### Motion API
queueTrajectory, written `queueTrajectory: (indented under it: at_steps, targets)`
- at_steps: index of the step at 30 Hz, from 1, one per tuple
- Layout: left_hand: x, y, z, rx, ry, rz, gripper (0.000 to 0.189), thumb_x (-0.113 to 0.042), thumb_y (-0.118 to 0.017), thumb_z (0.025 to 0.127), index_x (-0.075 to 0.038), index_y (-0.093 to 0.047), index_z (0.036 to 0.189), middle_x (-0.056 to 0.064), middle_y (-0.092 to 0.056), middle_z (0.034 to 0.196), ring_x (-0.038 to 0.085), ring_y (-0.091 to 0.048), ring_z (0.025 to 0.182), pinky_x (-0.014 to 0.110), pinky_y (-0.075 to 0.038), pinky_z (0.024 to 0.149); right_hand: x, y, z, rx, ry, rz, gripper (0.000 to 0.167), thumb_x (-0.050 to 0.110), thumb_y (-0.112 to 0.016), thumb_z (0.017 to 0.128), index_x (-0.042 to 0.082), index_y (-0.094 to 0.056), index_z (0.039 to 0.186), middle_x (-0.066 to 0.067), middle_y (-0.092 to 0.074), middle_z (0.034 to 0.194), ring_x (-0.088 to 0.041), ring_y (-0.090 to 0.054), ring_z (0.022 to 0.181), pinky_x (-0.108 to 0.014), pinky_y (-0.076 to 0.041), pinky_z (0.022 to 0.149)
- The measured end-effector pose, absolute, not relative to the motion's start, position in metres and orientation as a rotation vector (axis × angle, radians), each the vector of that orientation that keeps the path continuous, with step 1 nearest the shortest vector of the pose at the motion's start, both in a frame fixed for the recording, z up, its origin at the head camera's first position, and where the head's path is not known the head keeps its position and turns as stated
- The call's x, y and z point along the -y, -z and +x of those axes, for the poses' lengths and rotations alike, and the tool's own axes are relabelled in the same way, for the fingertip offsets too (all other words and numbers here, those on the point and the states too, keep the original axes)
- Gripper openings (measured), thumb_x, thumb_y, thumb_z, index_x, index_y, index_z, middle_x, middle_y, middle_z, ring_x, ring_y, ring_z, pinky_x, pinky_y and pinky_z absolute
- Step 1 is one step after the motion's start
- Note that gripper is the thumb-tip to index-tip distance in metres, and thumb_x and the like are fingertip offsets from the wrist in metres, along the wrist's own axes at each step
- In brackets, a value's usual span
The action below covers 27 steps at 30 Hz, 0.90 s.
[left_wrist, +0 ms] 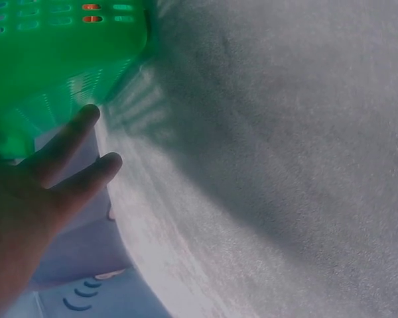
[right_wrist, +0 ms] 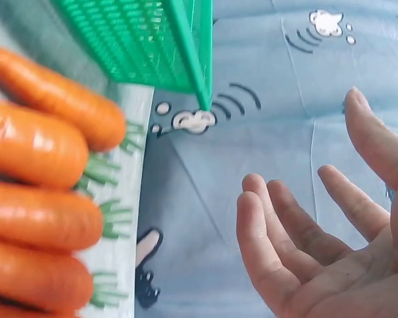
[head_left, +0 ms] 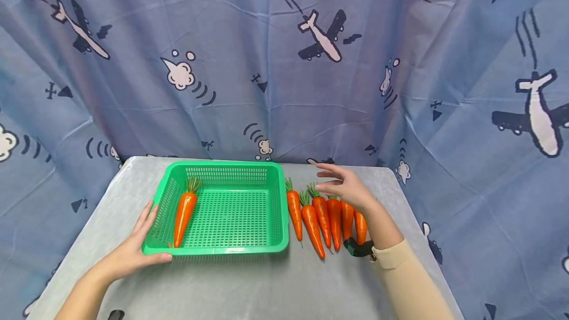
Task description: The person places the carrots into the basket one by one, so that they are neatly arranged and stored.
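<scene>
A green plastic basket stands on the left half of the table, one carrot with cut green stems lying along its left inner side. My left hand is at the basket's front left corner, straight fingers spread along the outer side and thumb reaching to the front rim. To the right of the basket several orange carrots lie side by side, stems toward the back. Over the stem ends hovers my right hand, fingers loosely bent and apart; the right wrist view shows the palm holding nothing.
A grey-white table carries everything, its back edge close to a blue curtain printed with planes. The curtain also hangs along both sides. A dark object pokes in at the bottom left.
</scene>
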<state>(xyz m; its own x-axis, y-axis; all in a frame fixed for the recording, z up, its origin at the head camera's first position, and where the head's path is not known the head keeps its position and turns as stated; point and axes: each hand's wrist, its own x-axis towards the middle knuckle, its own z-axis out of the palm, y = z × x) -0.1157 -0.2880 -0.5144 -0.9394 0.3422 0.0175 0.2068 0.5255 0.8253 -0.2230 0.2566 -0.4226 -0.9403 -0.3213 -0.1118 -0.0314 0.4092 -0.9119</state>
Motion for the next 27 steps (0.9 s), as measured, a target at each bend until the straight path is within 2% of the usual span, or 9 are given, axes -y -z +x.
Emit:
queueTrajectory:
  at_steps: [9,17,23,27]
  targets:
    - [0.288,0.511,-0.117,-2.618,-1.387,0.484,0.126,-0.018,-0.086,0.077,-0.017,0.005,0.164,-0.001,0.021,0.168,0.052,0.005,0.148,0.082,-0.020,0.098,-0.302,0.434,-0.211,-2.477,1.501,-0.150,0.067,0.030,-0.076,0.092,0.023,-0.047,0.153,-0.017,-0.050,0.150,-0.039,-0.056,0.129,-0.051,-0.052,0.099]
    - [0.287,0.515,-0.116,-2.602,-1.410,0.476,0.125,-0.019,-0.086,0.077,-0.018,0.005,0.164,-0.004,0.021,0.168,0.040,0.009,0.151,0.082,-0.018,0.100,-0.337,0.449,-0.196,-2.575,1.445,-0.080,0.070,0.032,-0.073,0.094,0.019,-0.043,0.155,-0.022,-0.047,0.152,-0.042,-0.053,0.132,-0.054,-0.048,0.103]
    - [0.287,0.514,-0.116,-2.614,-1.400,0.487,0.125,-0.019,-0.085,0.078,-0.018,0.006,0.164,-0.004,0.022,0.168,0.049,0.007,0.149,0.083,-0.019,0.098,-0.358,0.466,-0.185,-2.630,1.367,-0.002,0.070,0.031,-0.073,0.094,0.014,-0.042,0.155,-0.024,-0.046,0.151,-0.044,-0.052,0.131,-0.054,-0.049,0.101]
    - [0.288,0.513,-0.116,-2.617,-1.400,0.490,0.125,-0.019,-0.086,0.077,-0.018,0.005,0.164,-0.004,0.021,0.168,0.050,0.007,0.148,0.083,-0.018,0.098,-0.370,0.479,-0.182,-2.630,1.335,0.090,0.069,0.026,-0.072,0.095,0.009,-0.041,0.154,-0.027,-0.039,0.155,-0.050,-0.042,0.137,-0.059,-0.043,0.106]
